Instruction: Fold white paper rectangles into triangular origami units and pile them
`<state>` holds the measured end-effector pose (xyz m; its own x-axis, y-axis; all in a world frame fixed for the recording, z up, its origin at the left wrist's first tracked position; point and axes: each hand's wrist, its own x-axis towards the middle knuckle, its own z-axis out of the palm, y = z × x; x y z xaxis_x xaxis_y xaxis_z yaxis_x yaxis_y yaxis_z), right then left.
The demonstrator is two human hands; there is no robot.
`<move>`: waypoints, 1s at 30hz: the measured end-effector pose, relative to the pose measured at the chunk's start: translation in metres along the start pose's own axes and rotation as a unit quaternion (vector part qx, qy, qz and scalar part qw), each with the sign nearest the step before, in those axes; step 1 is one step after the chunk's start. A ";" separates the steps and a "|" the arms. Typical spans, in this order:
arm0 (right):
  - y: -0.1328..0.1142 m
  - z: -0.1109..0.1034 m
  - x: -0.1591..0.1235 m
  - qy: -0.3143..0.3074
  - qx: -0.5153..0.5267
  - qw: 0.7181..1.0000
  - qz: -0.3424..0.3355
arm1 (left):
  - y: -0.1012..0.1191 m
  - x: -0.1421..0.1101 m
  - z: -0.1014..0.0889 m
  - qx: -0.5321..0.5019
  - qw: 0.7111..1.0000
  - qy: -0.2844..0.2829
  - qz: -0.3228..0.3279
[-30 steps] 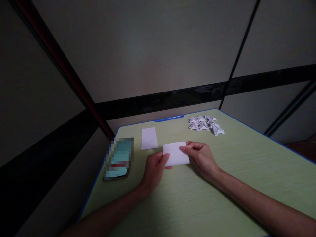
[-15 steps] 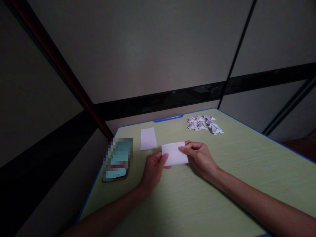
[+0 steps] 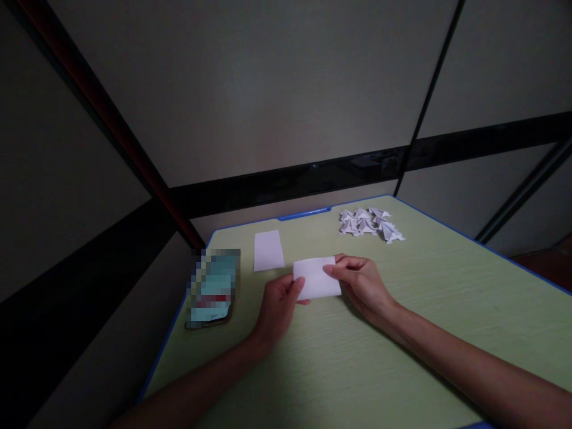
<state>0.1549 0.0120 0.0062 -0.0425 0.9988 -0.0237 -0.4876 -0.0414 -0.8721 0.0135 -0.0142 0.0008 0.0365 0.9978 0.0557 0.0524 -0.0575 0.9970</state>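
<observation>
A small white rectangle of paper is held between both hands above the table. My left hand pinches its left edge, thumb on top and fingers underneath. At the upper right corner, my right hand grips the paper with its thumb across the front and the fingers behind. Just beyond my left hand, a white sheet of paper lies flat. Toward the back right rest several folded white paper figures, grouped close together.
A phone-like device, its screen blurred out, lies near the left edge of the light green table. The table has a blue rim and a blue strip at its back edge. Behind it stands a panelled wall with a dark band.
</observation>
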 end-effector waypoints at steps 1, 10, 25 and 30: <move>0.000 0.000 0.000 0.000 0.001 1.000 0.000 | 0.000 0.000 0.000 0.001 1.000 0.000 0.000; 0.001 0.000 0.001 0.001 0.002 1.000 0.007 | 0.000 0.000 0.000 0.009 1.000 -0.008 0.003; 0.002 0.000 0.002 -0.001 0.017 1.000 0.012 | -0.002 0.000 0.000 0.018 1.000 0.002 0.015; 0.002 0.001 0.002 -0.001 0.023 1.000 0.015 | 0.001 -0.001 0.000 0.030 0.999 0.006 0.021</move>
<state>0.1535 0.0134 0.0048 -0.0596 0.9970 -0.0492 -0.5249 -0.0733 -0.8480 0.0136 -0.0152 0.0022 0.0276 0.9948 0.0976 0.1113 -0.1001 0.9887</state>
